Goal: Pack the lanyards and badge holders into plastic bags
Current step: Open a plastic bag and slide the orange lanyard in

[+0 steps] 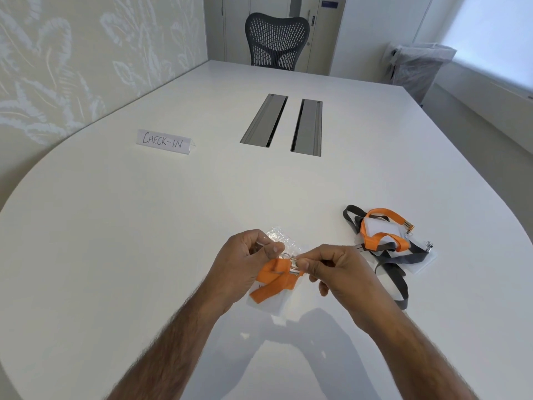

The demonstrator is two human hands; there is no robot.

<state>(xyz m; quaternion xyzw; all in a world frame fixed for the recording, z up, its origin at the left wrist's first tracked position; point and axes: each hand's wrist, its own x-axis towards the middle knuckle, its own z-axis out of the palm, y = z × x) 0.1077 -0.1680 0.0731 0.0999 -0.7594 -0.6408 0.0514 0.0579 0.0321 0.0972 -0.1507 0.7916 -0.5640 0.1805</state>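
Two bare forearms reach forward over a white table, the left hand and right hand meeting just above its surface. The left hand's fingers curl round a folded orange lanyard and a crinkled clear plastic bag, which sticks out beyond the knuckles; the right hand pinches the lanyard's metal clip between thumb and forefinger. A clear badge holder lies flat under the hands. Near the table's curved right edge, a heap of grey and orange lanyards lies tangled over more badge holders, apart from the right hand. A wide stretch of tabletop runs forward to a handwritten "CHECK-IN" sign at left and two cable hatches at centre. The left rim curves close along a patterned wall; a mesh chair stands at the far end.
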